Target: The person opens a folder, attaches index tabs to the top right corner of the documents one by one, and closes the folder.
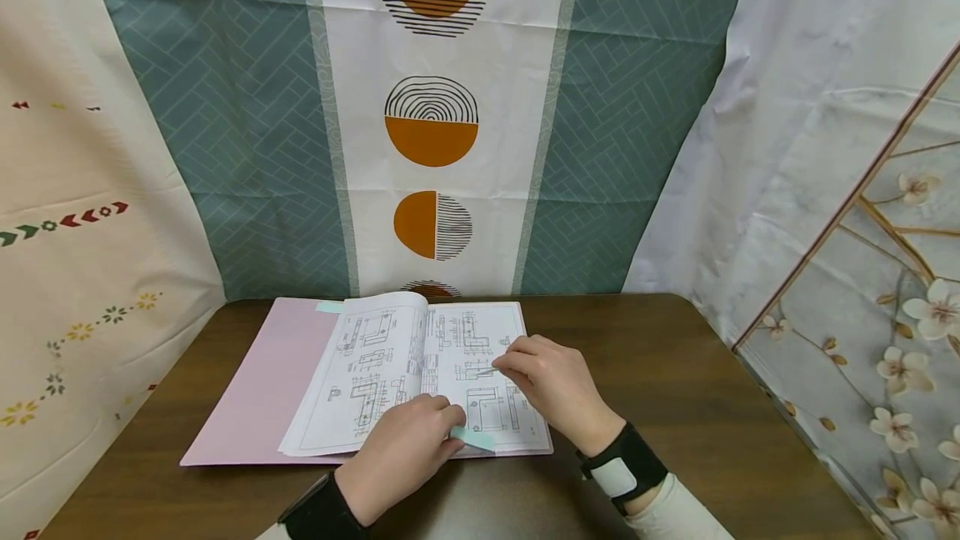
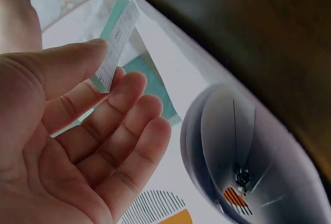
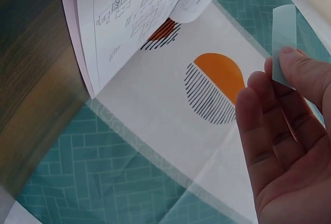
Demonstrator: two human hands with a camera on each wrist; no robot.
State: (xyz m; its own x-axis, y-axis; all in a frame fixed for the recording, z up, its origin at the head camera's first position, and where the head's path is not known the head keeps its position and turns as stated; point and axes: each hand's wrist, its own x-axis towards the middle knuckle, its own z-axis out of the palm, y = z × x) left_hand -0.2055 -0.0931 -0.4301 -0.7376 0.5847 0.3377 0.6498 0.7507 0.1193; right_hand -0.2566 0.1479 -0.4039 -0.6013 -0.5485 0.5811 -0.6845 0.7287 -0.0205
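A booklet [image 1: 375, 332] of technical drawings lies open in a pink cover [image 1: 251, 407] on the table. Over its lower edge, my left hand [image 1: 408, 444] pinches a mint-green sticky note pad [image 1: 474, 439] between thumb and fingers. The left wrist view shows the printed white backing of that pad [image 2: 118, 45]. My right hand [image 1: 558, 386] is above the right page, holding one thin pale green sticky note [image 3: 284, 27] by thumb and fingertips. In the head view this note appears nearly edge-on, so whether it touches the page cannot be told.
Another mint-green sticky note [image 1: 330, 307] sticks at the top of the pink cover's left side, beside the pages. The brown wooden table [image 1: 637, 373] extends to both sides. Patterned fabric [image 1: 255, 148] hangs behind it, and floral cloth [image 1: 885, 373] hangs at the right.
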